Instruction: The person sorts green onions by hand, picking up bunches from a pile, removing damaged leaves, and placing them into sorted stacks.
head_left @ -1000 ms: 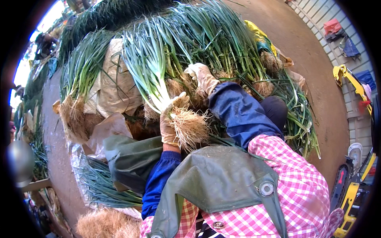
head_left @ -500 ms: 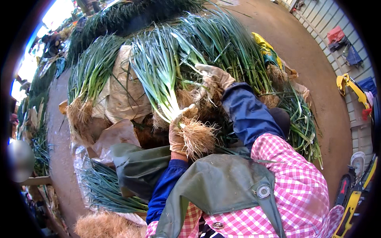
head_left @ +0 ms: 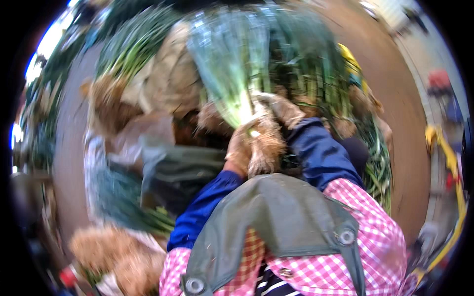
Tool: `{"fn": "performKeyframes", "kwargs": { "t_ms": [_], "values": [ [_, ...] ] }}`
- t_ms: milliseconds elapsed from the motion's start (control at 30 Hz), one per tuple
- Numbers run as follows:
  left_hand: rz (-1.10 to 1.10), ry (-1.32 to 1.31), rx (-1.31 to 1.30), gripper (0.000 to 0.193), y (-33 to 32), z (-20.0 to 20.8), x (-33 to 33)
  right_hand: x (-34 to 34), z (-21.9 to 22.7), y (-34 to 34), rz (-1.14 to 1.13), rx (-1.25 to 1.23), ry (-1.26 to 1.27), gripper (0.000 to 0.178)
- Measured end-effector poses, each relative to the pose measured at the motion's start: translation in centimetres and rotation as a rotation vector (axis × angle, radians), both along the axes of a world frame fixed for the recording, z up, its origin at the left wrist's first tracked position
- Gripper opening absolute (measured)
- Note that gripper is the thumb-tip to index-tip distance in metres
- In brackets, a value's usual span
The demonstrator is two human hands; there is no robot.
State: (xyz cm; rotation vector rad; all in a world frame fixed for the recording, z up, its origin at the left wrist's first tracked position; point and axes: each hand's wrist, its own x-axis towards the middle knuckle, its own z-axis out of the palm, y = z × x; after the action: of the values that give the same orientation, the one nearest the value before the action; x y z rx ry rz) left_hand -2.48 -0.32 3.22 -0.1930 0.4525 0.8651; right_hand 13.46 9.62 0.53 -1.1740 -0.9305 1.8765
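Observation:
In front of my chest, my gloved left hand [head_left: 240, 148] is wrapped round a bunch of green onions [head_left: 241, 101] at the white stem ends, just above the roots. The long leaves point away from me and are smeared by motion. A shaggy tuft of pale brown roots [head_left: 266, 145] hangs toward me beside the left hand. My gloved right hand [head_left: 284, 109] is closed against the right side of the bunch, its fingers at the stems and roots. Its fingertips are partly hidden and blurred.
More green onions [head_left: 316, 74] lie beyond on the right, with another rooty heap [head_left: 111, 93] at left beside a tan sack [head_left: 173, 74]. Onions [head_left: 128, 195] lie on plastic at lower left, near root clumps [head_left: 118, 256]. Brown floor [head_left: 410, 148] and yellow metal bars [head_left: 452, 163] are at right.
My right hand has come in from beyond the bunch to its side, bringing its green onion against it. The bunch now points straighter ahead, and the whole view has shifted.

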Motion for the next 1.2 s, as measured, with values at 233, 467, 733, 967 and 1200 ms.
{"fn": "performKeyframes", "kwargs": {
  "t_ms": [233, 467, 733, 967, 1200],
  "values": [
    [0.274, -0.007, 0.259, 0.011, 0.1, -2.4, 4.4, 1.8, 1.8, 4.0, -0.044, -0.115, -0.230, 0.032],
    [0.318, 0.339, 0.172, 0.015, 2.7, -6.6, 7.1, 4.5, -2.6, 6.5, -0.200, 0.204, -0.743, 0.027],
    [0.404, 0.505, 0.163, 0.016, 4.1, -8.1, 7.9, 1.0, 4.5, -3.6, -0.037, 0.022, 0.205, 0.032],
    [0.145, 0.050, -0.002, 0.013, 0.0, 0.0, 1.3, 3.3, 8.2, -8.6, -0.285, 0.030, -0.003, 0.016],
    [0.182, -0.093, 0.168, 0.025, 0.5, -1.1, 1.7, 1.9, 1.7, -2.3, -0.301, -0.026, 0.056, 0.025]
  ]
}}
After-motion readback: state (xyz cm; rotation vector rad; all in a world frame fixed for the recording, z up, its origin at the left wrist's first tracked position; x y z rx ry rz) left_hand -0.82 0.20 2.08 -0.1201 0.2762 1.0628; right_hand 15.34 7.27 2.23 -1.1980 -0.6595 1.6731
